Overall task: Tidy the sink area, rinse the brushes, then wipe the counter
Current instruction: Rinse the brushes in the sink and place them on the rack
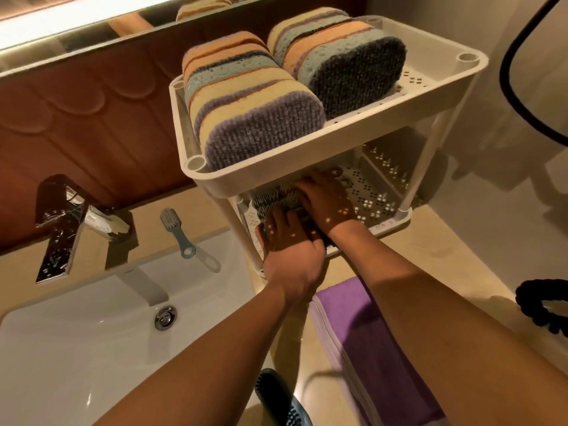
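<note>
Beige stone counter (pixel 430 250), tidying step — my left hand (pixel 289 241) and right hand (pixel 327 201) clasp grey knitted sponges (pixel 268 199) on lower shelf of white plastic rack (pixel 307 149). Next: seat them, let go — then small grey brush (pixel 173 224).

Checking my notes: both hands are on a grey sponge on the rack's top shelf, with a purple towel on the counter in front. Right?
Wrong shelf. The head view shows the left hand and right hand on the grey sponge on the rack's lower shelf, purple towel on the counter in front.
</note>
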Motion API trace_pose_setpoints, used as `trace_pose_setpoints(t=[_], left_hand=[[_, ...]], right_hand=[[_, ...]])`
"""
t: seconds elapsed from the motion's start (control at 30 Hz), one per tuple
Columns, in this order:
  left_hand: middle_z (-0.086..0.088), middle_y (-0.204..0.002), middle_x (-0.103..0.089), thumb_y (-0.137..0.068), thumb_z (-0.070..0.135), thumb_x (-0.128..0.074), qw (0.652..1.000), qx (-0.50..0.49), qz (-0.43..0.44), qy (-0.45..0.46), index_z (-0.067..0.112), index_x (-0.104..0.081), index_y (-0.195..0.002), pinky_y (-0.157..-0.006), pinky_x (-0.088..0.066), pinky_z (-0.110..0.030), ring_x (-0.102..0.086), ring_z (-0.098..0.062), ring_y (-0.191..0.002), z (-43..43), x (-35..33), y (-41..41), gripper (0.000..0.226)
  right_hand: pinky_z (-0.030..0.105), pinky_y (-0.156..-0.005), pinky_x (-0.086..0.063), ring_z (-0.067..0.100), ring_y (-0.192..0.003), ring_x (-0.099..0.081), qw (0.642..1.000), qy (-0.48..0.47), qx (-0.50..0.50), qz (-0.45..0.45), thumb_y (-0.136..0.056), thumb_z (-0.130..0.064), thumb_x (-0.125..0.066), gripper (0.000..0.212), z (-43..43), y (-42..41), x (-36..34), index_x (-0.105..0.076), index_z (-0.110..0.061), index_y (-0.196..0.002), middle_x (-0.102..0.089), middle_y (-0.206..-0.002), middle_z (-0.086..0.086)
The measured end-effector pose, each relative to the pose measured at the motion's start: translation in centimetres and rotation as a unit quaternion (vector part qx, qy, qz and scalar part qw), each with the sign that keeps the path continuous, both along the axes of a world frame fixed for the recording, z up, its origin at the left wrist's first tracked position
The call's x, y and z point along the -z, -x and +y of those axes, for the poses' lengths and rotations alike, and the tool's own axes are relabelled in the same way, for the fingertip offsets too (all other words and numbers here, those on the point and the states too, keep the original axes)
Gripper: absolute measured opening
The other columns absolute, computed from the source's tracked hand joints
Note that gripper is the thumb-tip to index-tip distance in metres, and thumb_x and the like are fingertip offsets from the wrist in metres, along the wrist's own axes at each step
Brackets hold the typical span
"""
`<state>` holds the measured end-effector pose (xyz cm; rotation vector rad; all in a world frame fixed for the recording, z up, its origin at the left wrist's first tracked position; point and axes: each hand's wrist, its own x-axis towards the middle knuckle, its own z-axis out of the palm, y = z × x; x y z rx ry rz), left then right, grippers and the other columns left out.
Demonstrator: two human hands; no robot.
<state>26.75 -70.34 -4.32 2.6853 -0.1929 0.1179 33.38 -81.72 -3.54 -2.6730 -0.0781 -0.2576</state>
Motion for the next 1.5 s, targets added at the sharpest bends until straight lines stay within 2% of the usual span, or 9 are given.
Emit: trace_pose_setpoints(t=[0.2,0.4,0.6,0.77,0.93,1.07,1.4,1.5], left_hand=[[-0.007,-0.141,-0.042,-0.089,0.041,-0.046,0.999,0.006,-0.027,-0.021,0.019,-0.046,-0.134,-0.12,-0.022,-0.05,-0.037,-0.03,-0.136,-0.1,0.1,0.1,0.05],[-0.009,-0.153,-0.037,-0.092,0.038,-0.047,0.999,0.013,-0.023,-0.033,0.018,-0.044,-0.141,-0.124,-0.013,-0.05,-0.027,-0.029,-0.147,-0.3,0.0,0.1,0.053],[-0.008,-0.15,-0.042,-0.089,0.04,-0.049,0.999,0.009,-0.02,-0.041,0.017,-0.047,-0.138,-0.121,-0.018,-0.051,-0.032,-0.028,-0.144,-0.1,-0.4,0.2,0.054],[-0.008,-0.147,-0.044,-0.085,0.041,-0.045,0.998,0.006,-0.017,-0.052,0.015,-0.048,-0.135,-0.121,-0.018,-0.051,-0.034,-0.028,-0.142,-0.2,-0.5,0.1,0.056],[-0.009,-0.144,-0.046,-0.083,0.04,-0.044,0.998,0.004,-0.027,-0.059,0.014,-0.049,-0.133,-0.119,-0.021,-0.051,-0.037,-0.028,-0.139,-0.2,-0.5,0.2,0.057],[-0.01,-0.149,-0.042,-0.085,0.039,-0.046,0.998,0.001,-0.017,-0.062,0.015,-0.047,-0.136,-0.121,-0.018,-0.051,-0.034,-0.028,-0.142,-0.3,-0.5,0.2,0.058],[-0.005,-0.148,-0.042,-0.085,0.041,-0.046,0.998,0.002,-0.019,-0.053,0.019,-0.048,-0.135,-0.121,-0.016,-0.05,-0.033,-0.026,-0.142,-0.3,-0.4,0.1,0.055],[-0.006,-0.151,-0.04,-0.086,0.041,-0.047,0.999,0.0,-0.013,-0.049,0.019,-0.046,-0.139,-0.123,-0.014,-0.05,-0.031,-0.026,-0.145,-0.3,-0.3,0.1,0.057]], right_hand=[[0.053,-0.114,-0.033,0.037,-0.135,-0.042,0.999,0.018,0.028,0.007,-0.093,-0.02,-0.062,0.047,0.5,0.0,0.2,-0.049,-0.012,-0.138,-0.049,-0.143,0.016],[0.052,-0.114,-0.035,0.034,-0.136,-0.042,0.998,-0.003,0.045,0.045,-0.094,-0.032,-0.06,0.05,-0.1,0.3,0.5,-0.046,-0.016,-0.14,-0.046,-0.146,0.011],[0.053,-0.115,-0.028,0.037,-0.142,-0.03,0.997,0.023,0.023,0.073,-0.095,-0.035,-0.06,0.058,0.2,0.5,0.5,-0.039,-0.016,-0.146,-0.035,-0.153,0.013],[0.052,-0.113,-0.03,0.036,-0.138,-0.034,0.999,0.019,0.016,0.049,-0.093,-0.03,-0.061,0.045,0.2,0.6,0.7,-0.048,-0.015,-0.133,-0.039,-0.147,0.012],[0.052,-0.12,-0.019,0.033,-0.146,-0.025,0.999,-0.002,-0.03,0.039,-0.092,-0.023,-0.06,0.053,0.1,0.5,0.6,-0.046,-0.02,-0.144,-0.037,-0.156,0.006],[0.047,-0.122,-0.016,0.027,-0.15,-0.019,0.998,0.01,-0.039,0.052,-0.095,-0.022,-0.055,0.052,-0.1,0.3,1.0,-0.046,-0.022,-0.146,-0.029,-0.162,0.001],[0.046,-0.12,-0.019,0.031,-0.147,-0.026,0.999,0.012,0.013,0.043,-0.093,-0.036,-0.059,0.051,-0.3,0.4,1.6,-0.051,-0.022,-0.141,-0.031,-0.161,0.002],[0.047,-0.121,-0.017,0.03,-0.148,-0.025,0.998,0.017,-0.002,0.054,-0.094,-0.034,-0.058,0.051,-0.3,0.2,1.6,-0.049,-0.022,-0.143,-0.029,-0.162,0.001]])
